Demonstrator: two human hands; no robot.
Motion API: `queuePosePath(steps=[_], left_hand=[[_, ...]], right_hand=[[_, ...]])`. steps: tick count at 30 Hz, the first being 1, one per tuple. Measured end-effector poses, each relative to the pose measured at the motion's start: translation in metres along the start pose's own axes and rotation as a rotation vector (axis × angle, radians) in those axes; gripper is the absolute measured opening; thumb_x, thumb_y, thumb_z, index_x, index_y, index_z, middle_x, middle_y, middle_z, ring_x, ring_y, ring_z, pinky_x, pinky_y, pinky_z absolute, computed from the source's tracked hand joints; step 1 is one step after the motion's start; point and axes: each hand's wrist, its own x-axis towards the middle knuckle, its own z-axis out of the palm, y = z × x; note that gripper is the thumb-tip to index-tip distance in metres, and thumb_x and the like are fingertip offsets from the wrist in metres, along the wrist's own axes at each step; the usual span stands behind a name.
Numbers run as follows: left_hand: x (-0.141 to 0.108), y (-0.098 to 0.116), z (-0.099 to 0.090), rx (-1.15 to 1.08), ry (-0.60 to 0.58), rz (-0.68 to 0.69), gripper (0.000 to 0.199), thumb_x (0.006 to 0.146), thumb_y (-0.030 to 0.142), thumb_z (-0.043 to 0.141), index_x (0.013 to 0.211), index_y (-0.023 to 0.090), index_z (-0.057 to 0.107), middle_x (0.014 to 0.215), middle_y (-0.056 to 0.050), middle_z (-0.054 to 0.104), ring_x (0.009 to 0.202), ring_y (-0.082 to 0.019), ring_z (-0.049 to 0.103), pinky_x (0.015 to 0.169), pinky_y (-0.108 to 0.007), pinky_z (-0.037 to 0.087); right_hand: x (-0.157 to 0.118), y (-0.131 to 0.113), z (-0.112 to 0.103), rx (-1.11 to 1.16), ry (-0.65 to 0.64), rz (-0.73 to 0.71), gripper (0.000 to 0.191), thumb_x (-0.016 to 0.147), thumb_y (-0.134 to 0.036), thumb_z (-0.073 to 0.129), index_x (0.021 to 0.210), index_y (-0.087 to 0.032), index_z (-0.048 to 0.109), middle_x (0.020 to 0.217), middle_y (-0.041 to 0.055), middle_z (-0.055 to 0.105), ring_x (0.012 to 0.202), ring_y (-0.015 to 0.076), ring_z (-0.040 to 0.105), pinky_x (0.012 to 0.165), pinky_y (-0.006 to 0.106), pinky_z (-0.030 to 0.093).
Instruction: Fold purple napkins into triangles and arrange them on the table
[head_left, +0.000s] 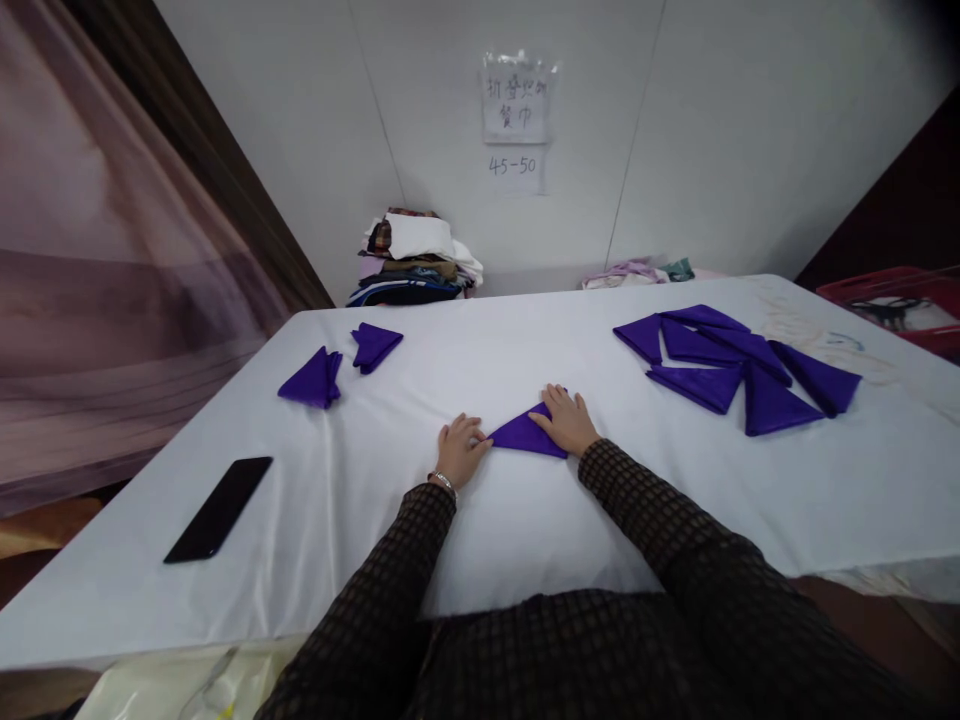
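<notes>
A purple cloth napkin, folded into a flat triangle, lies on the white-covered table in front of me. At its pointed left corner, my left hand has thumb and forefinger closed on the tip. My right hand rests flat over the wide right end, fingers stretched out and thumb lying on the cloth. Part of that right edge is hidden beneath the hand.
Several folded purple napkins lie at the right. Two bunched purple napkins stand at the left, behind a black phone. A clothes pile sits by the wall; a red basket is at far right.
</notes>
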Motion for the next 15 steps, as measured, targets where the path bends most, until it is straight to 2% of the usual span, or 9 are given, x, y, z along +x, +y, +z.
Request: queuePosePath(steps=[4, 9, 15], left_hand=[[-0.0027, -0.0023, -0.0031, 0.074, -0.065, 0.085, 0.011, 0.081, 0.032, 0.054, 0.077, 0.023, 0.059, 0.131, -0.003, 0.052, 0.135, -0.024, 0.026, 0.107, -0.054, 0.015], [0.0012, -0.0049, -0.0084, 0.134, -0.111, 0.122, 0.013, 0.084, 0.031, 0.049, 0.078, 0.024, 0.058, 0.13, -0.002, 0.052, 0.135, -0.022, 0.026, 0.108, -0.052, 0.017], [0.0046, -0.0075, -0.0102, 0.191, -0.114, 0.175, 0.019, 0.087, 0.027, 0.042, 0.079, 0.023, 0.059, 0.127, -0.002, 0.054, 0.135, -0.022, 0.027, 0.107, -0.05, 0.02]], right_hand=[[-0.0002, -0.0005, -0.0003, 0.006, 0.009, -0.006, 0.071, 0.09, -0.062, 0.017, 0.141, -0.015, 0.03, 0.149, 0.0113, 0.025, 0.137, 0.0239, 0.014, 0.107, 0.049, 0.009], [-0.0004, -0.0002, -0.0013, 0.017, 0.01, -0.009, 0.068, 0.091, -0.06, 0.016, 0.14, -0.016, 0.032, 0.149, 0.0107, 0.025, 0.138, 0.0229, 0.014, 0.108, 0.048, 0.008], [-0.001, 0.0003, -0.002, 0.02, 0.005, -0.01, 0.067, 0.091, -0.059, 0.017, 0.14, -0.016, 0.031, 0.149, 0.0104, 0.025, 0.138, 0.0228, 0.015, 0.108, 0.048, 0.008]])
